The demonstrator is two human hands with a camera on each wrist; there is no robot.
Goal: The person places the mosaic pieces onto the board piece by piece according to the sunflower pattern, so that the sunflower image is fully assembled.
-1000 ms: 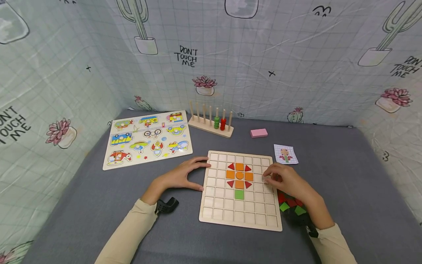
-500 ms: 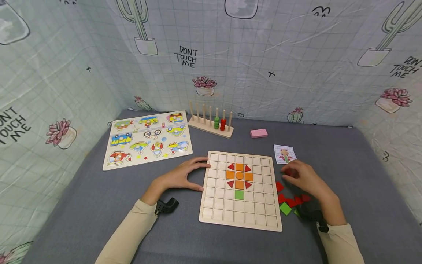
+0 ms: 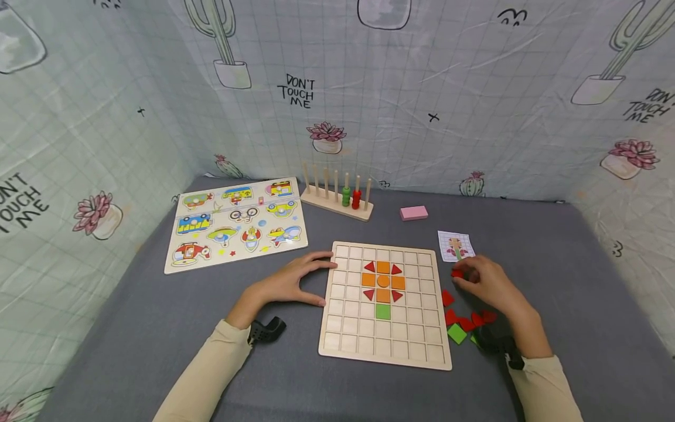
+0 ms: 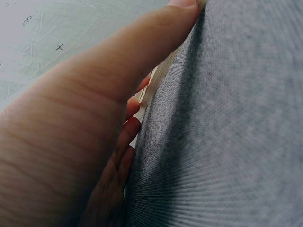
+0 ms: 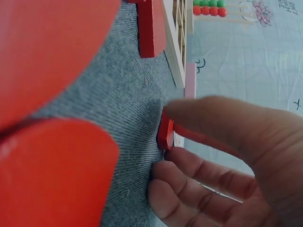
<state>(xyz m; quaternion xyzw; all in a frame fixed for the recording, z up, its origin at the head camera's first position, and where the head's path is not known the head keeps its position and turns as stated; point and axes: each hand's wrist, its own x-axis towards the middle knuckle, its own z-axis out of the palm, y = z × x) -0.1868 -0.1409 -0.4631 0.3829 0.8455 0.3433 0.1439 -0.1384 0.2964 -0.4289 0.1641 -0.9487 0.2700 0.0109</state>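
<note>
A square wooden grid board (image 3: pixel 411 337) lies on the grey table with orange, red and green tiles set in a flower shape, a green square tile (image 3: pixel 382 311) lowest. At its left edge my left hand (image 3: pixel 287 281) rests, thumb and fingers spread and touching the rim; in the left wrist view the thumb (image 4: pixel 137 47) reaches to the board's edge. Right of the board my right hand (image 3: pixel 487 284) pinches a small red tile (image 5: pixel 165 130) between thumb and index finger, low at the cloth. The other fingers are loosely bent below.
Several red tiles (image 3: pixel 465 323) and a green tile (image 3: pixel 456 333) lie under my right wrist. A printed pattern card (image 3: pixel 447 239) is just beyond that hand. Farther back are a pink block (image 3: pixel 413 213), a peg stand (image 3: pixel 337 205) with beads and a vehicle puzzle board (image 3: pixel 248 234).
My right hand has moved right, off the board to beside the card, and now has a red tile at its fingertips. My left hand has stayed at the board's edge.
</note>
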